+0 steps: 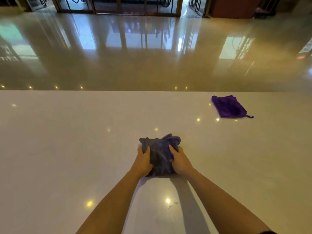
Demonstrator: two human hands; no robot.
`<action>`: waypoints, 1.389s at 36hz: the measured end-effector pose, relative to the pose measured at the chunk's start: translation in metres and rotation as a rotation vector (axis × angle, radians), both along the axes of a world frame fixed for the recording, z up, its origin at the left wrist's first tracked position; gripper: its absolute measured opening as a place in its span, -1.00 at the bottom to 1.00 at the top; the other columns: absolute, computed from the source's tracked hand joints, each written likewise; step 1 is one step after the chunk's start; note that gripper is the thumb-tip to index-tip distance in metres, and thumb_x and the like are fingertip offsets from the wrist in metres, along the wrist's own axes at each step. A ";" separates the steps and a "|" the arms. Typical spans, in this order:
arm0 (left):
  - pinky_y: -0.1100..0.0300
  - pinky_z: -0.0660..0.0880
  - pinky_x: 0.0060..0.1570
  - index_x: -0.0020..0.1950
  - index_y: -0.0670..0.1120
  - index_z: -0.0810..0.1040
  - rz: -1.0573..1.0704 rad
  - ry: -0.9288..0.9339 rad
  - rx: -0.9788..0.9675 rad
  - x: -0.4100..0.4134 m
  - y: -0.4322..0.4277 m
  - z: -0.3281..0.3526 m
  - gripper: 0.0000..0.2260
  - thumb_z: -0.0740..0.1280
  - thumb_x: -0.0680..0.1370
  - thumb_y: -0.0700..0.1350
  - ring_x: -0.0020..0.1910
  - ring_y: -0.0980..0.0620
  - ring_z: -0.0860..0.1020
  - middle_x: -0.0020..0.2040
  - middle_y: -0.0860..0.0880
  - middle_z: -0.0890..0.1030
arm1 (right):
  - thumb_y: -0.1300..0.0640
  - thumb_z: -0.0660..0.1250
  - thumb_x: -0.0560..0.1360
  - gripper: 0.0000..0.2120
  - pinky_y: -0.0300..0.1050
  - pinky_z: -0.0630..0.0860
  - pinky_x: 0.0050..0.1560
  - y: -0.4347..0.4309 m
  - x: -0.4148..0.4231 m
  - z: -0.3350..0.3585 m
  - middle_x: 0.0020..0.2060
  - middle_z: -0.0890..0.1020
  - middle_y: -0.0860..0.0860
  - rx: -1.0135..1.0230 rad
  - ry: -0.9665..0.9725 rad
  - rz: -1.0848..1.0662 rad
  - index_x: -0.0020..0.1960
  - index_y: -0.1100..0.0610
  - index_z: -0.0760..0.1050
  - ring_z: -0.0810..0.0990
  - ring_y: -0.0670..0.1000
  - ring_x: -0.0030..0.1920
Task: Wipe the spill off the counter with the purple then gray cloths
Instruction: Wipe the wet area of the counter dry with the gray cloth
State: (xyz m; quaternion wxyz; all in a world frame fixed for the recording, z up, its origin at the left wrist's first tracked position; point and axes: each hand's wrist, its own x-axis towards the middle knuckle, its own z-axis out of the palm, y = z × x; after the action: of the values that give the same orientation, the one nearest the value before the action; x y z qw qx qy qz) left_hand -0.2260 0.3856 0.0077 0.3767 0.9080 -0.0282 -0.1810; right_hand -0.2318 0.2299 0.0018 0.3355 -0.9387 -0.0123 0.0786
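Observation:
A bunched gray cloth (160, 154) lies on the white counter (67, 141) in the middle of the view. My left hand (143, 162) grips its left side and my right hand (180, 162) grips its right side, both pressing it onto the surface. A purple cloth (228, 106) with a small hanging loop lies flat at the far right of the counter, well away from both hands. A few small water droplets (171, 206) sit on the counter near me, between my forearms.
The counter's far edge (152, 90) runs straight across the view. Beyond it lies a glossy floor (135, 56) with reflections, and glass doors (118, 5) stand at the back.

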 end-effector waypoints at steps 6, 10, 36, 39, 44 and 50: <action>-0.11 0.06 0.45 0.51 0.05 -0.09 -0.102 -0.086 0.424 -0.003 0.020 -0.025 -0.37 0.14 0.54 0.16 0.50 -0.21 0.00 0.54 -0.17 -0.11 | -0.21 0.13 0.50 -0.31 0.28 0.00 0.43 -0.004 -0.002 -0.018 0.51 -0.18 0.20 -0.328 0.138 0.007 0.49 -0.09 -0.14 -0.10 0.29 0.48; -0.22 -0.17 0.44 0.49 0.15 -0.16 -0.054 -0.040 0.474 -0.007 0.034 -0.032 -0.42 0.01 0.55 0.23 0.52 -0.15 -0.22 0.54 -0.11 -0.22 | -0.37 0.10 0.42 -0.25 0.40 -0.26 0.37 0.006 -0.001 -0.021 0.48 -0.33 0.16 -0.429 0.036 0.130 0.46 -0.20 -0.17 -0.35 0.28 0.45; -0.06 -0.10 0.49 0.50 0.01 -0.21 -0.002 0.009 0.613 -0.062 0.131 -0.055 -0.53 -0.13 0.62 0.03 0.53 -0.05 -0.16 0.55 -0.03 -0.18 | -0.47 -0.02 0.37 -0.21 0.50 -0.24 0.31 0.051 0.017 -0.051 0.50 -0.24 0.16 -0.500 0.105 0.073 0.44 -0.21 -0.27 -0.29 0.30 0.47; -0.05 -0.13 0.49 0.49 0.02 -0.23 0.000 -0.004 0.597 -0.063 0.133 -0.060 -0.52 -0.14 0.62 0.04 0.53 -0.03 -0.18 0.55 -0.01 -0.19 | -0.37 -0.03 0.46 -0.29 0.46 -0.26 0.33 0.057 0.016 -0.051 0.51 -0.23 0.15 -0.511 0.085 0.074 0.46 -0.16 -0.27 -0.29 0.28 0.47; -0.03 -0.16 0.48 0.49 0.02 -0.25 0.007 -0.042 0.590 -0.066 0.134 -0.065 -0.52 -0.15 0.62 0.04 0.53 -0.03 -0.19 0.55 -0.01 -0.20 | -0.16 -0.06 0.56 -0.42 0.39 -0.29 0.37 0.062 0.015 -0.049 0.52 -0.20 0.08 -0.493 0.072 0.132 0.48 -0.07 -0.21 -0.28 0.22 0.49; -0.04 -0.20 0.48 0.48 0.00 -0.28 0.010 -0.056 0.567 -0.067 0.133 -0.066 -0.52 -0.15 0.62 0.03 0.52 -0.03 -0.22 0.54 -0.02 -0.22 | -0.11 -0.09 0.58 -0.50 0.37 -0.34 0.37 0.065 0.008 -0.046 0.53 -0.18 0.02 -0.493 0.046 0.251 0.48 -0.13 -0.16 -0.28 0.16 0.50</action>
State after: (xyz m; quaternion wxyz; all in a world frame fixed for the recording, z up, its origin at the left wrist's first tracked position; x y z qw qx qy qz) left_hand -0.2932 0.5190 -0.0579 0.1075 0.9819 0.0175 -0.1549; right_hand -0.2238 0.2948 -0.0442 0.0848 -0.9811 -0.1012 0.1415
